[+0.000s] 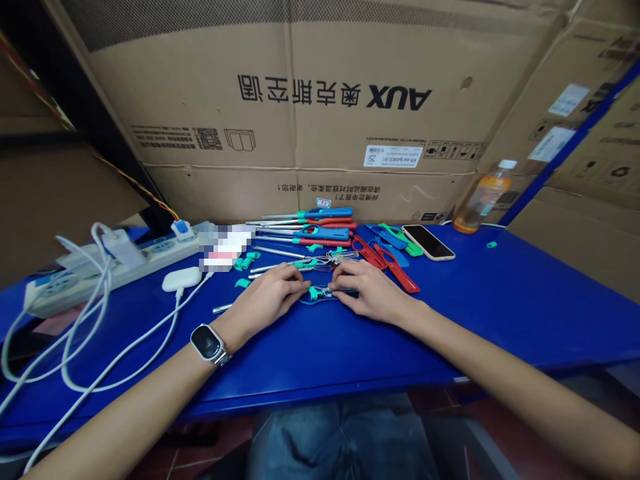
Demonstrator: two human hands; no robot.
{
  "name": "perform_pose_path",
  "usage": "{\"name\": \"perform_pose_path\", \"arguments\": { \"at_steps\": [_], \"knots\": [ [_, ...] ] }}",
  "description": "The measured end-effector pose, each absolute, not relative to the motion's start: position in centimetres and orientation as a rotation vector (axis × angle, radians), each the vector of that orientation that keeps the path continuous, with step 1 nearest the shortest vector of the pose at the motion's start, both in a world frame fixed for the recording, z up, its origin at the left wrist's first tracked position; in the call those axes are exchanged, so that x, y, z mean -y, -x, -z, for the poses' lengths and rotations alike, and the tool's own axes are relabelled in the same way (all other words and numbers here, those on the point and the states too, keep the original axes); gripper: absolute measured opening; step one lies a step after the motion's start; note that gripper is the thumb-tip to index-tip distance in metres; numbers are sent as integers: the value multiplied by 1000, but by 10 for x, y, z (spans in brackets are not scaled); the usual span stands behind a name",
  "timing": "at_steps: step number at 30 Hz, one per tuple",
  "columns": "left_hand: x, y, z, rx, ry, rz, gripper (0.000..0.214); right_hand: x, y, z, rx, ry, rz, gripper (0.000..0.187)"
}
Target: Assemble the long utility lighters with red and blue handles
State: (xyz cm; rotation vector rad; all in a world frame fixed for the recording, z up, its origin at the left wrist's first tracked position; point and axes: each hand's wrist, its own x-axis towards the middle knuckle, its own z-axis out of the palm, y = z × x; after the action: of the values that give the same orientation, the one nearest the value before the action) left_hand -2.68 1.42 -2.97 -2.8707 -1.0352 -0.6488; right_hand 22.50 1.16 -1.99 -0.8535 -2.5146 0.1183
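A big AUX cardboard box (320, 100) stands behind the blue counter (500, 313). A white power strip (100, 267) lies far left. Mid-counter, the left hand (270, 300) and right hand (367, 293) meet, each grip pinching an end of a blue lighter shell (320, 299) lying flat, its teal trigger (314, 292) between the fingertips.

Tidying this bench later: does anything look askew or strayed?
Yes. The orange bottle looks tilted toward the cardboard boxes. One small teal cap lies alone on the blue table, far right of the right hand and the parts pile. The big box behind has its print upside down.
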Motion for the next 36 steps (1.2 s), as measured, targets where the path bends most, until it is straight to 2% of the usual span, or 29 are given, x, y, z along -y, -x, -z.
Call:
{"name": "perform_pose_path", "arguments": {
  "at_steps": [8, 17, 25, 32, 36],
  "knots": [
    [-14, 27, 30, 1058, 2880, 663, 29, -9, -229, 20, 2495, 984, -188, 16],
    [-14, 27, 29, 1063, 2888, 632, 28, -11, -230, 20, 2549, 793, 106, 18],
    [-14, 27, 30, 1077, 2890, 664, 27, -16, -230, 24, 2472, 872, -169, 10],
    [-15, 28, 32, 1080, 2893, 655, 26, -14, -230, 25, 2472, 747, 146, 14],
    [-15, 28, 33, 1083, 2889, 649, 27, -11, -228, 25, 2495, 737, 10, 13]
  ]
}}
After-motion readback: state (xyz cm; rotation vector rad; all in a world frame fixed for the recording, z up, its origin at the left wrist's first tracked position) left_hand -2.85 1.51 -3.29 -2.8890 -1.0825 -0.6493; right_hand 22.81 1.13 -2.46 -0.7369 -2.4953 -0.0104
